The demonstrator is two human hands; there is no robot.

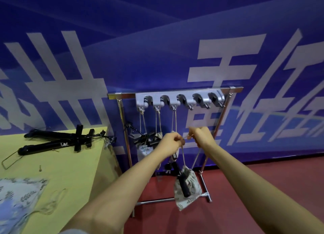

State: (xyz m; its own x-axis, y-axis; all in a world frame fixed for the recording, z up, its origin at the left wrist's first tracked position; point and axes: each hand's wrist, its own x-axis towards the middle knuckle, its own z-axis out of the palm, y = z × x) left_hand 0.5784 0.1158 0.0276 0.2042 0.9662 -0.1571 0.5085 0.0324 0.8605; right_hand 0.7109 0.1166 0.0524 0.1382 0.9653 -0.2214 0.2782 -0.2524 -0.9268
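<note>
A leaf-printed drawstring bag [192,190] hangs in the air by its cords, with a black handle [183,185] sticking out of its mouth. My left hand [171,143] pinches one cord and my right hand [201,137] pinches the other, close together in front of a metal rack [177,91]. The rack carries a grey holder strip [178,98] with several clips. From the three left clips hang similar bags [142,149] by cords, partly hidden behind my left hand.
A yellow table [66,165] stands at the left with black folded tools [57,139], a wire loop [9,161], a small screw [40,168] and a printed cloth [15,197]. A blue banner wall [157,49] rises behind the rack. Red floor [236,190] spreads to the right.
</note>
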